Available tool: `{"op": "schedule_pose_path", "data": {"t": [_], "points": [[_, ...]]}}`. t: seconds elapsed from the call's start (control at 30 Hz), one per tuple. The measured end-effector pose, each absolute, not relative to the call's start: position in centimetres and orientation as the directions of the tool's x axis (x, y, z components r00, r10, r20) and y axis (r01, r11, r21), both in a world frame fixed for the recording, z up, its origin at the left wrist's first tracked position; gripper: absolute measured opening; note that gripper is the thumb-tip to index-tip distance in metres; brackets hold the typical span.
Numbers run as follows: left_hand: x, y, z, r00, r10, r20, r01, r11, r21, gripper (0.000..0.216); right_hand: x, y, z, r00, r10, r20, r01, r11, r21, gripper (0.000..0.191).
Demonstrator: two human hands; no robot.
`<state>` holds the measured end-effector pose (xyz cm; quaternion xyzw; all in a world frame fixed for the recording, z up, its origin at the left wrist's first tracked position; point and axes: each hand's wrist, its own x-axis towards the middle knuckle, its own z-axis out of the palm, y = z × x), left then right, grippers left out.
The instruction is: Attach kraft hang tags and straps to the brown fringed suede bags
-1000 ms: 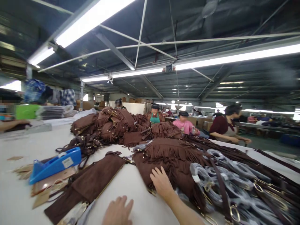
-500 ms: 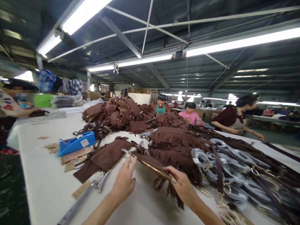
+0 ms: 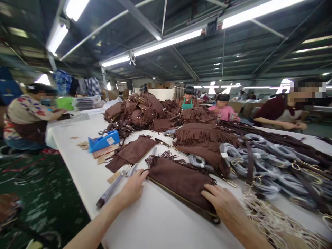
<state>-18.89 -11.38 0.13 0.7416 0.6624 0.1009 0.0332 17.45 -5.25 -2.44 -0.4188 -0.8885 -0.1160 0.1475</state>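
A flat brown suede bag (image 3: 181, 181) with a gold zip edge and fringe lies on the white table (image 3: 160, 224) in front of me. My left hand (image 3: 133, 188) rests at its left end, fingers stretched out and touching the corner. My right hand (image 3: 223, 204) lies flat on the bag's right end, fingers spread. Neither hand grips anything.
Another flat brown bag (image 3: 131, 154), a blue tape dispenser (image 3: 103, 141) and a grey bar tool (image 3: 111, 188) lie to the left. Fringed bags (image 3: 204, 133) are piled behind, wrapped straps (image 3: 259, 162) to the right. Several people work around the table; its left edge drops to a green floor.
The bag I held up between both hands now lies flat on the table. Both hands have opened and rest on its two ends. The view has swung left and down.
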Motion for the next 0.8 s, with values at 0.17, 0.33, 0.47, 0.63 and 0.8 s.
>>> {"op": "schedule_pose_path", "data": {"t": [0.17,0.33,0.47,0.63,0.8], "points": [[-19.4,-11.4,-0.2,0.036,0.993,0.112,0.982,-0.056,0.182,0.038,14.0,-3.1,0.4,-0.576,0.711,0.403,0.816,0.527,0.237,0.033],[-19.0,-9.1,-0.2,-0.013,0.987,0.158,0.981,-0.018,0.195,0.05,6.5,-5.3,0.7,-0.691,0.672,0.267,0.671,0.734,-0.11,0.041],[-19.8,-7.3,0.4,-0.028,0.997,0.068,0.971,0.011,0.238,0.03,-0.4,-6.2,0.4,-0.768,0.605,0.211,0.588,0.796,-0.141,0.037],[-21.4,-7.3,1.0,0.031,0.999,0.037,0.937,-0.042,0.347,0.028,-4.9,-4.9,-0.9,-0.786,0.568,0.244,0.575,0.817,-0.048,0.031],[-21.1,-6.7,0.6,0.179,0.969,0.173,0.884,-0.235,0.403,0.045,-4.5,-3.8,-2.0,-0.87,0.422,0.253,0.435,0.9,-0.007,0.023]]}}
